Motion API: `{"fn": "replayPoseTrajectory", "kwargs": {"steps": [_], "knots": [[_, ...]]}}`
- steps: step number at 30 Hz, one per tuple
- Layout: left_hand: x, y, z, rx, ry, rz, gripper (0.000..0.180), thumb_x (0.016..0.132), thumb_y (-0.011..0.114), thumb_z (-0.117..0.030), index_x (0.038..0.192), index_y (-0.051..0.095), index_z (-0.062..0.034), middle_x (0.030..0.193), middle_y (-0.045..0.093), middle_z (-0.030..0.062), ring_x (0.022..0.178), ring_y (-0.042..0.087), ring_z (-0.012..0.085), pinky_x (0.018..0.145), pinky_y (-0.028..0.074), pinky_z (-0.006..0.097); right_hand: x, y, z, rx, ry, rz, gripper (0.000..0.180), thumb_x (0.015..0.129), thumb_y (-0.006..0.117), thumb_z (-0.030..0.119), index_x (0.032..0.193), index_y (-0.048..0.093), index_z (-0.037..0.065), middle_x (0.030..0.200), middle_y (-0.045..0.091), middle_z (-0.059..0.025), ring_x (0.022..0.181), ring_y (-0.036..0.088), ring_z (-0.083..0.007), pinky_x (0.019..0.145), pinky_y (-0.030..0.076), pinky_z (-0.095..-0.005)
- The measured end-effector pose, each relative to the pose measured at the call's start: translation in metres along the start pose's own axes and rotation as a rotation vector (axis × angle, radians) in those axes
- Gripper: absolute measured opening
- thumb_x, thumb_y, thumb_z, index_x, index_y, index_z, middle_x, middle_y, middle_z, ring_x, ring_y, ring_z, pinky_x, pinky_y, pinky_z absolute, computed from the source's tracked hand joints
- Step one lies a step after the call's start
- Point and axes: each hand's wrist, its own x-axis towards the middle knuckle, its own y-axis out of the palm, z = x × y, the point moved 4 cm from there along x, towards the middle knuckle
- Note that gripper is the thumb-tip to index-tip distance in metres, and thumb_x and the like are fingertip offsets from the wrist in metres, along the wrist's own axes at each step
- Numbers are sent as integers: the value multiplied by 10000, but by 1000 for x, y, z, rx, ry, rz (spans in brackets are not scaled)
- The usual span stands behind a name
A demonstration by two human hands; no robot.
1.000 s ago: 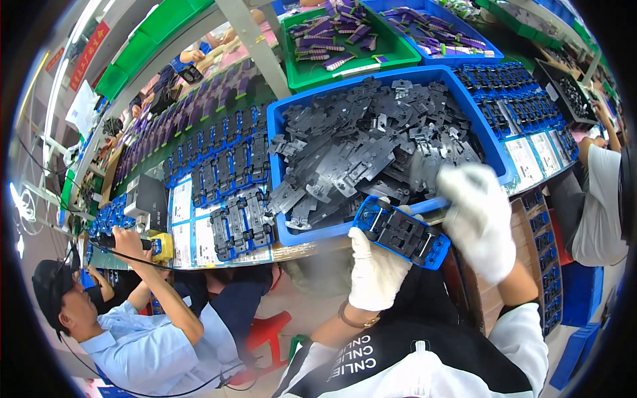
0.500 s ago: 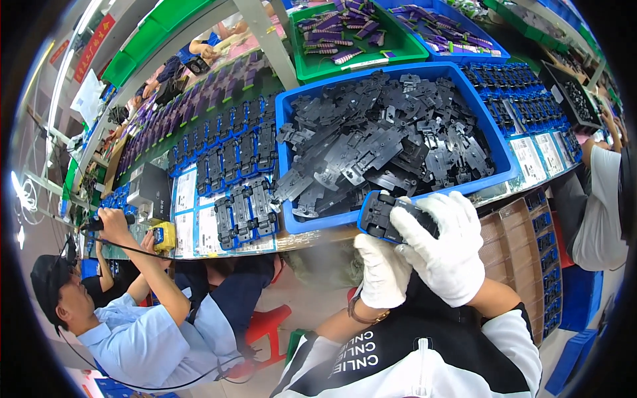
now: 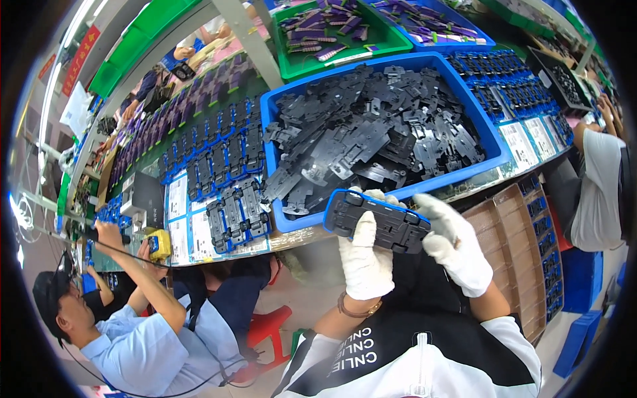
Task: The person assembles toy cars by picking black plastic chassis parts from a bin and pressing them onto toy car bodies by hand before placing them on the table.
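Both gloved hands clamp one toy car (image 3: 377, 221), held underside up just off the bench's (image 3: 478, 189) front edge. The left hand (image 3: 365, 257) grips its near end from below and the right hand (image 3: 460, 247) pinches the far end, probably to steady the black base for seating. The blue bin (image 3: 491, 142) of loose black bases sits at that edge, within reach.

The desk (image 3: 464, 189) curves across the view, with a big blue bin (image 3: 494, 149) of black plastic plates resting on its near edge. Left of the blue bin, rows of black toy car bases (image 3: 229, 156) lie on white sheets (image 3: 178, 199). Beyond the blue bin sits a green bin (image 3: 391, 45) of purple parts. Right of it lie more blue-and-black bases (image 3: 507, 83).
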Motion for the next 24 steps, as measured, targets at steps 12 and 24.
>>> {"fn": "replayPoseTrajectory", "kwargs": {"steps": [12, 24], "knots": [[1, -7, 1, 158, 141, -29, 376, 939, 568, -108, 1291, 439, -80, 1206, 542, 92, 1134, 552, 251, 967, 487, 405, 6, 23, -16, 244, 65, -52, 533, 873, 694, 138, 1341, 467, 15, 1174, 570, -74, 974, 561, -130, 808, 503, -278], [1, -55, -106, 738, 252, -200, 381, 1027, 400, -235, 1353, 390, -39, 1223, 562, 136, 1114, 563, 227, 988, 452, 404, -3, 28, -9, -253, -266, -49, 662, 852, 694, 414, 1320, 492, -9, 1180, 557, -160, 1014, 613, -236, 850, 514, -337]]}}
